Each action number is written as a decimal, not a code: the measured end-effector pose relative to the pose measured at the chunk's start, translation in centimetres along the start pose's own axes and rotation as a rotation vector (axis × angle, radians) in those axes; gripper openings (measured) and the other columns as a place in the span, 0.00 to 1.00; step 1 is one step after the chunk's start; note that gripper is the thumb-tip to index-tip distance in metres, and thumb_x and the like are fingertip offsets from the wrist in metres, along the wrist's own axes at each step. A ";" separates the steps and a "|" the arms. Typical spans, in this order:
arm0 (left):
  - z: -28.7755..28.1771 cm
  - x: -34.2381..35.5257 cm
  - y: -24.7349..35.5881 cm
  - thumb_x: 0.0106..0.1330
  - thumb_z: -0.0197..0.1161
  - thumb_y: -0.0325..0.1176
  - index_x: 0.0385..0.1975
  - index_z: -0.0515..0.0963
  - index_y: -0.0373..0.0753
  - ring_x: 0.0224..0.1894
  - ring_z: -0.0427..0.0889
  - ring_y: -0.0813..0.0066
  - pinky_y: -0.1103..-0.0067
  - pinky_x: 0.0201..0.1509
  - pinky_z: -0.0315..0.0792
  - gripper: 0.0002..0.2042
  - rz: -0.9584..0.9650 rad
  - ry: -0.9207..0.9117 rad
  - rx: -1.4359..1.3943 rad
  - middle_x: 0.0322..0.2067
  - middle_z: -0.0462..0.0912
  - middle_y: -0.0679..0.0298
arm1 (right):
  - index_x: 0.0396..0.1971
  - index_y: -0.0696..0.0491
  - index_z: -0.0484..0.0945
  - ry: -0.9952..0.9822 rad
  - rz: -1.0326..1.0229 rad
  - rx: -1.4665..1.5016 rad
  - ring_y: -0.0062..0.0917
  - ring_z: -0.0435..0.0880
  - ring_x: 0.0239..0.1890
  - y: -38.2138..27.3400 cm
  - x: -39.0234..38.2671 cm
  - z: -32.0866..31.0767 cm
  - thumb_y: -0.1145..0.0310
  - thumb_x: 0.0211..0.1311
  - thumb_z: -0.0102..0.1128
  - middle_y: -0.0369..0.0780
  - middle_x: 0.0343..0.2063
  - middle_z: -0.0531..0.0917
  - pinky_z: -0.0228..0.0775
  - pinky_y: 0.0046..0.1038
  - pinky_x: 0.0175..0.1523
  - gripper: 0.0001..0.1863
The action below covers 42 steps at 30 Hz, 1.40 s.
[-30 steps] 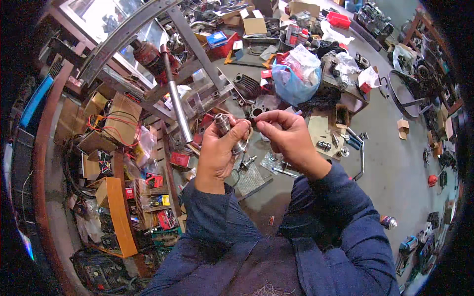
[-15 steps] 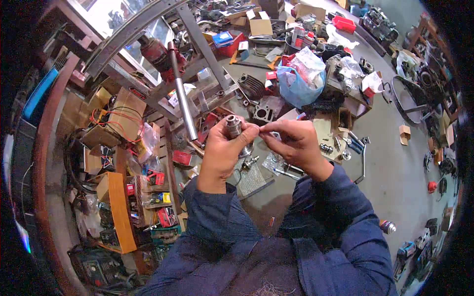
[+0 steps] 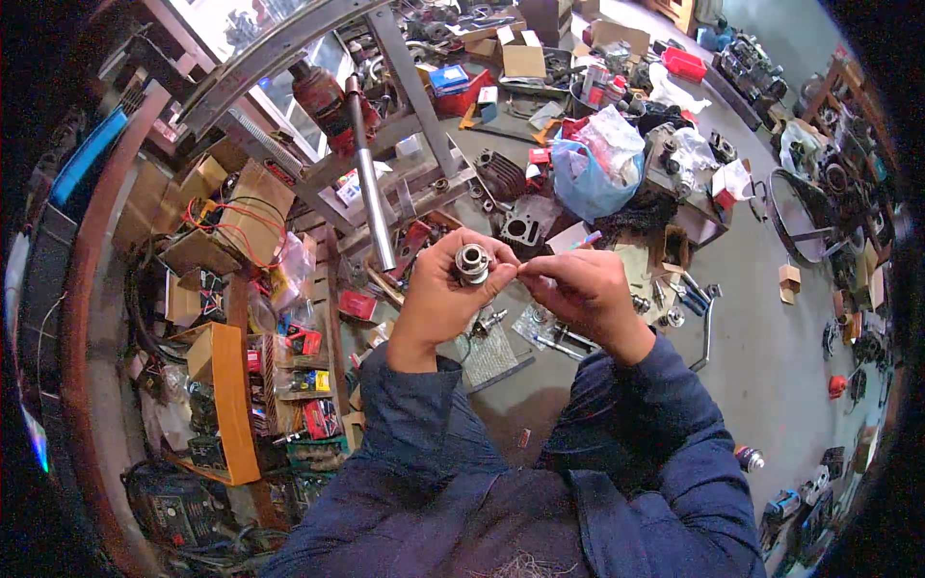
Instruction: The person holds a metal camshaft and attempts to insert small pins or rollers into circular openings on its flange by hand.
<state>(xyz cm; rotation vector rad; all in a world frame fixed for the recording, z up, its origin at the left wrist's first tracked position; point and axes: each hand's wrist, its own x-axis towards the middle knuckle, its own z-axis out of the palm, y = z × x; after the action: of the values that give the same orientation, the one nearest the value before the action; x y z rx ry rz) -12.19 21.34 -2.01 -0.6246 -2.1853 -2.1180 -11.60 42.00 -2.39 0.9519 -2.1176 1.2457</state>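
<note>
A shiny steel shaft part (image 3: 472, 263) with a round, hollow end sits in my left hand (image 3: 436, 294). The fingers wrap round it, and its bored end faces up toward me. My right hand (image 3: 585, 289) is closed in a pinch beside it, fingertips meeting the left hand's fingertips. Whatever lies in that pinch is too small to make out. Below the hands, another small metal part (image 3: 489, 323) rests on a pale ribbed mat (image 3: 493, 359). A grey engine gasket-faced block (image 3: 521, 229) lies on the floor just beyond the hands.
A red press jack (image 3: 323, 101) with a long steel bar (image 3: 374, 207) stands at the left. Boxes and an orange-brown wooden panel (image 3: 229, 409) crowd the left side. Beyond my right hand are a blue plastic bag (image 3: 588, 183) and a bent metal tube (image 3: 706, 337).
The shaft part has tipped so its bored end now faces me more directly. Both hands have shifted slightly right, still meeting at the fingertips.
</note>
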 end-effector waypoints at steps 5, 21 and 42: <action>-0.4 -0.2 0.4 0.62 0.70 0.25 0.35 0.77 0.37 0.37 0.78 0.85 0.82 0.43 0.73 0.08 -0.001 -0.045 0.056 0.34 0.84 0.68 | 0.34 0.53 0.82 -0.021 -0.020 -0.033 0.31 0.85 0.23 0.2 -0.2 0.4 0.74 0.50 0.72 0.40 0.23 0.84 0.74 0.30 0.28 0.10; -1.0 -0.6 0.8 0.58 0.73 0.26 0.33 0.78 0.37 0.37 0.80 0.83 0.81 0.43 0.74 0.09 -0.099 -0.139 0.107 0.33 0.84 0.68 | 0.34 0.55 0.80 -0.137 0.112 0.123 0.30 0.84 0.22 -0.3 -0.4 0.4 0.76 0.47 0.70 0.42 0.20 0.80 0.72 0.30 0.27 0.13; 0.4 -0.2 1.0 0.50 0.78 0.32 0.34 0.82 0.34 0.33 0.81 0.79 0.78 0.40 0.75 0.14 -0.148 -0.160 0.349 0.30 0.84 0.63 | 0.31 0.59 0.84 -0.229 0.725 0.548 0.10 0.72 0.27 -0.6 0.5 -0.6 0.68 0.56 0.69 0.29 0.23 0.80 0.65 0.18 0.31 0.10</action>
<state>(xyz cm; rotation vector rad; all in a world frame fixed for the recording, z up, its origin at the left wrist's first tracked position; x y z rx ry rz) -11.61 21.62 -1.15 -0.6392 -2.6779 -1.7268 -11.44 42.14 -1.44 0.5318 -2.4535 2.2497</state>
